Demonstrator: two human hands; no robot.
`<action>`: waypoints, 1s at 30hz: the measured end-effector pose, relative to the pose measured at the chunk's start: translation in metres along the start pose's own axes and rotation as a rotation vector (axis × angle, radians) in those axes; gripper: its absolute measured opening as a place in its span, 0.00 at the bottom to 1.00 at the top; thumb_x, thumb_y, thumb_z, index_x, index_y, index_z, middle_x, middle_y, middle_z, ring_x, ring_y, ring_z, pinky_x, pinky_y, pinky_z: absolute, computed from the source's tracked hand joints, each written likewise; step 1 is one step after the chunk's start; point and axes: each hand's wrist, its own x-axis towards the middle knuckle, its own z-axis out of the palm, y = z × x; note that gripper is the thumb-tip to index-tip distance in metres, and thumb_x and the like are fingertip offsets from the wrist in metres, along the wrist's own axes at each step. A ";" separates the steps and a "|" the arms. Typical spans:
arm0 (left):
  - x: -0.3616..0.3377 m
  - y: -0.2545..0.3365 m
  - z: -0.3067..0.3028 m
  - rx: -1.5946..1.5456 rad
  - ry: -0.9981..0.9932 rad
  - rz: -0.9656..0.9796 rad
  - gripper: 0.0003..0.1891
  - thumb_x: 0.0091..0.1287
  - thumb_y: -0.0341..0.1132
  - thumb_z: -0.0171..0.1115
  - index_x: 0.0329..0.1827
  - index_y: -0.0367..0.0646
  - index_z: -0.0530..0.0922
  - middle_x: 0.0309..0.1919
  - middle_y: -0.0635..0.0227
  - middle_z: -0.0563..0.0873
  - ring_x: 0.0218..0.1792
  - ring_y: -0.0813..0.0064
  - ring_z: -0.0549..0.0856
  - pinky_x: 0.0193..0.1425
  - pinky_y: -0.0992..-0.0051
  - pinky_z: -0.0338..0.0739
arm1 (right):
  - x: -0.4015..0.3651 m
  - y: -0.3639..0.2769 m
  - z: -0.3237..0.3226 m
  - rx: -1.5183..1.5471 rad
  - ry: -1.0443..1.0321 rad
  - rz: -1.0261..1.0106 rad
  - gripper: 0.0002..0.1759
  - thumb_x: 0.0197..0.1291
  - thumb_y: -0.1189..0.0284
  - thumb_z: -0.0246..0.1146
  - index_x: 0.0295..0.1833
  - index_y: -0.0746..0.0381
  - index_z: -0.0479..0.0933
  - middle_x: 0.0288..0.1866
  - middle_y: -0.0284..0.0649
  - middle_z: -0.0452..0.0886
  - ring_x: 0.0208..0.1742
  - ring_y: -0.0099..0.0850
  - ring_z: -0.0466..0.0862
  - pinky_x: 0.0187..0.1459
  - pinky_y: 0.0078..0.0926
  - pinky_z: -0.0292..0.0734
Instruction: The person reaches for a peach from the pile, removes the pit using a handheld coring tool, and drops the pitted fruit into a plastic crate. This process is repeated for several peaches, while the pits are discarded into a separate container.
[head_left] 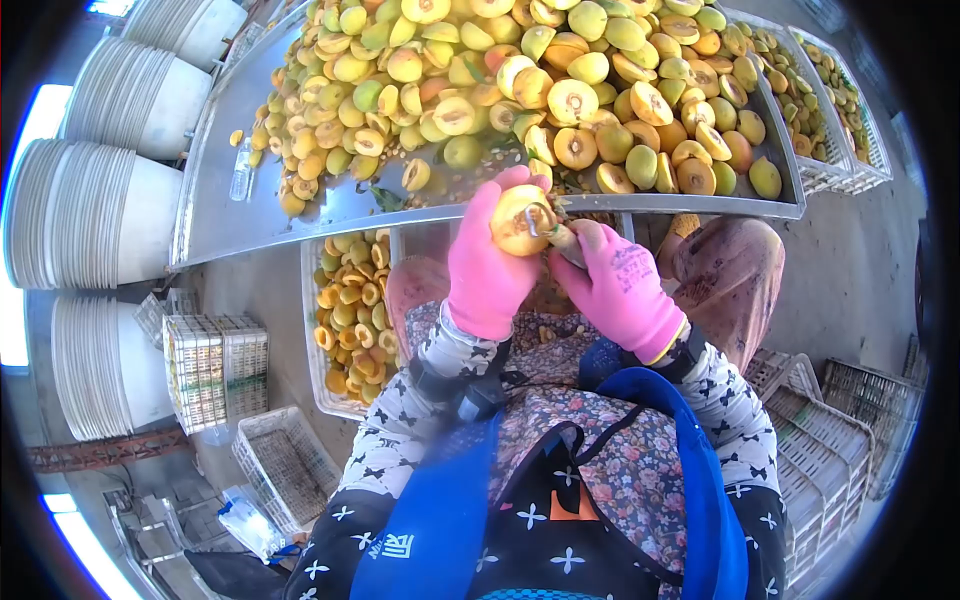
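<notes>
My left hand [492, 265], in a pink glove, holds a halved yellow fruit [517, 220] with its cut face up, just in front of the metal table's near edge. My right hand [625, 290], also in a pink glove, is closed around the handle of a small pitting tool [562, 240]. The tool's metal loop rests on the middle of the cut face. Beyond my hands, a large heap of yellow and green fruit [450, 115], many halved, lies on the metal table [420, 217].
A crate of fruit halves [330, 385] stands below the table, left of my knees. More filled crates [825, 180] are at the back right. Stacked white tubs [150, 215] line the left, with an empty crate [290, 465] lower down. Stacked crates [815, 450] stand at right.
</notes>
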 end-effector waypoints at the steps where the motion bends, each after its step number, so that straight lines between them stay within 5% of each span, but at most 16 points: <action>1: 0.005 0.007 -0.001 -0.375 0.041 -0.261 0.18 0.72 0.23 0.58 0.63 0.36 0.68 0.57 0.54 0.80 0.54 0.62 0.84 0.59 0.66 0.81 | 0.002 0.000 -0.001 -0.042 -0.023 0.008 0.20 0.61 0.69 0.69 0.55 0.65 0.73 0.40 0.52 0.82 0.39 0.52 0.84 0.38 0.45 0.79; 3: 0.014 0.022 -0.006 -1.122 0.134 -0.786 0.16 0.73 0.27 0.58 0.62 0.38 0.70 0.56 0.54 0.80 0.55 0.63 0.83 0.61 0.65 0.80 | 0.005 -0.001 -0.005 -0.091 -0.045 -0.010 0.20 0.62 0.67 0.68 0.54 0.65 0.73 0.38 0.51 0.81 0.38 0.52 0.84 0.36 0.46 0.78; 14: -0.009 0.010 0.004 -0.811 0.185 -0.736 0.12 0.72 0.31 0.61 0.57 0.43 0.75 0.50 0.59 0.84 0.50 0.63 0.84 0.56 0.64 0.81 | -0.007 0.010 0.010 -0.011 -0.275 0.097 0.14 0.61 0.66 0.63 0.46 0.61 0.70 0.37 0.46 0.80 0.37 0.46 0.85 0.34 0.44 0.78; 20: -0.012 0.007 0.003 -0.723 0.170 -0.757 0.13 0.70 0.28 0.62 0.56 0.40 0.75 0.47 0.58 0.84 0.47 0.65 0.85 0.53 0.65 0.83 | -0.011 0.029 0.007 -0.372 -0.198 -0.108 0.14 0.60 0.63 0.64 0.44 0.58 0.69 0.36 0.43 0.80 0.33 0.43 0.84 0.35 0.44 0.74; 23: -0.010 0.007 0.004 -0.684 0.198 -0.758 0.14 0.69 0.26 0.62 0.56 0.37 0.74 0.46 0.58 0.84 0.45 0.66 0.85 0.52 0.66 0.83 | -0.012 0.034 0.023 -0.228 -0.154 -0.056 0.13 0.61 0.64 0.63 0.44 0.59 0.69 0.33 0.44 0.80 0.31 0.45 0.84 0.34 0.46 0.76; 27: -0.006 0.012 0.005 -0.643 0.212 -0.747 0.13 0.71 0.29 0.62 0.56 0.36 0.74 0.45 0.57 0.84 0.44 0.65 0.86 0.49 0.66 0.84 | -0.021 0.003 0.029 0.266 -0.242 0.276 0.16 0.62 0.64 0.68 0.41 0.63 0.71 0.31 0.53 0.81 0.34 0.56 0.84 0.33 0.47 0.77; 30: 0.001 0.024 0.005 -0.630 0.243 -0.729 0.13 0.75 0.36 0.60 0.54 0.35 0.75 0.44 0.57 0.84 0.42 0.65 0.86 0.46 0.66 0.85 | -0.017 -0.011 0.022 0.408 -0.197 0.253 0.16 0.60 0.66 0.70 0.41 0.63 0.70 0.30 0.52 0.80 0.35 0.57 0.83 0.34 0.48 0.75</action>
